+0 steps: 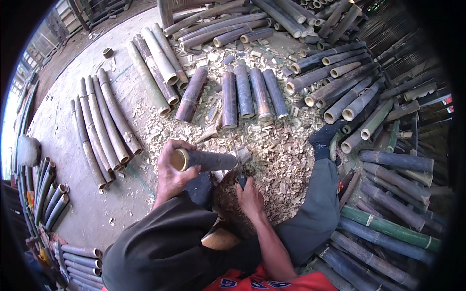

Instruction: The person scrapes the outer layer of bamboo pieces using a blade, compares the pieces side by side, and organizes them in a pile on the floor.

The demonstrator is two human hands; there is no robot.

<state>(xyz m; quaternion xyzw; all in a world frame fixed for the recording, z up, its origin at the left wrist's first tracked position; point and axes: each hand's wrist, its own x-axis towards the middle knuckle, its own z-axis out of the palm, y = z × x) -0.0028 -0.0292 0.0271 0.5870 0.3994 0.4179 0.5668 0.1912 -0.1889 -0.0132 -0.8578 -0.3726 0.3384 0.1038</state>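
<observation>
My left hand point(170, 170) is wrapped round the near end of a short dark bamboo tube point(212, 160), whose pale cut rim faces left. The tube lies roughly level above my bent leg, pointing to the right. My right hand point(251, 198) is closed on the dark handle of a knife point(236, 151). Its narrow blade points away from me and crosses close to the tube's right end; I cannot tell whether it touches. Below that end is a pale wooden piece point(244, 156), partly hidden.
Pale wood chips point(284, 169) cover the ground before me. Beyond them lie several short bamboo tubes point(243, 92). Longer bamboo poles point(99, 121) lie at the left, with more bamboo stacked point(359, 104) at the right. My outstretched leg point(313, 199) borders the chips.
</observation>
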